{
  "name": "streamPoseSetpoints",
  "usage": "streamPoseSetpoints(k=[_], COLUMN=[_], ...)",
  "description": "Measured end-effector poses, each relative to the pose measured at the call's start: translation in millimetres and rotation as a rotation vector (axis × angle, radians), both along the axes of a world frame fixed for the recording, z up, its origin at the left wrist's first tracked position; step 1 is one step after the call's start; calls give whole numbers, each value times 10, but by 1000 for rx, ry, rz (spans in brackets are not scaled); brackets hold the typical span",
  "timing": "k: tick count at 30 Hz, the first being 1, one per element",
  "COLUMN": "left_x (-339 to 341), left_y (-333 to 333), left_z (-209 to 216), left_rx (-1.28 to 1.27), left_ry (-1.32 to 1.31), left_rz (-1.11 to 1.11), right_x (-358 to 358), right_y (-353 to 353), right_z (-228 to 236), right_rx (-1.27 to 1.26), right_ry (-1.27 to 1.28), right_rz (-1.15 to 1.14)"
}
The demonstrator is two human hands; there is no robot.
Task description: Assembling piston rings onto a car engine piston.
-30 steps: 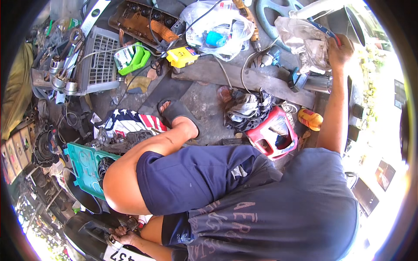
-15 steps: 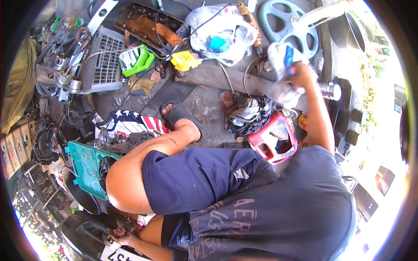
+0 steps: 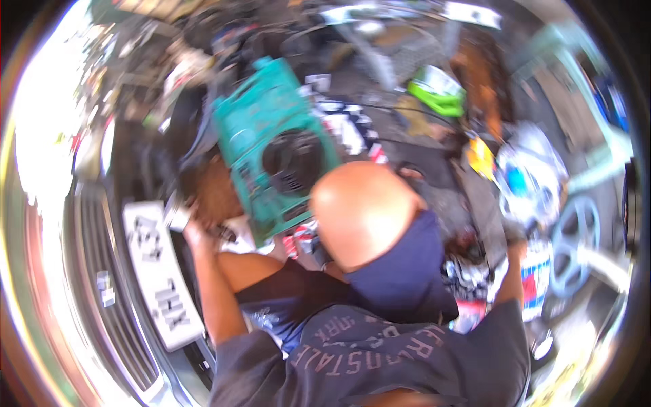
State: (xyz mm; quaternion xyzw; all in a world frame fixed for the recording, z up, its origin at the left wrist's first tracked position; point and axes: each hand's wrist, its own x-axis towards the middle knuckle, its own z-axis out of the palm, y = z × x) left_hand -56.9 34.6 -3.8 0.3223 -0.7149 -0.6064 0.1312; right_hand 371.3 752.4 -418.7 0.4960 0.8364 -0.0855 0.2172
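Plate (image 3: pixel 161 275) beside left hand (image 3: pixel 194 225), black characters (image 3: pixel 171 308), lettered shirt (image 3: pixel 380 359)

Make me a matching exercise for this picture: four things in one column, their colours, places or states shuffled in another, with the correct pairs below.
Things
1. Hinged case
2. Spoked wheel
3. Number plate
4. Printed package

Descriptions
A. White, red and blue, close to the right hand
B. Teal, lying open
C. White with dark characters, near the left hand
D. Pale blue, at the right of the picture

Right pairs
1-B
2-D
3-C
4-A
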Motion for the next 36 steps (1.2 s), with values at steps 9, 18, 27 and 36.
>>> streamPoseSetpoints(k=[9, 18, 27, 36], left_x=[204, 75, 185, 401], left_y=[141, 693, 808, 934], left_z=[546, 732, 430, 611], left_rx=[612, 788, 785, 939], left_ry=[248, 346, 471, 433], left_rz=[-588, -846, -739, -759], right_x=[-573, -2359, -3866, -4247], right_y=[33, -1101, -4018, -4695], right_z=[1300, 4185, 5856, 5262], right_rx=[-59, -414, -1180, -1493], right_ry=[296, 1215, 1505, 1730], right_rz=[60, 313, 1172, 1035])
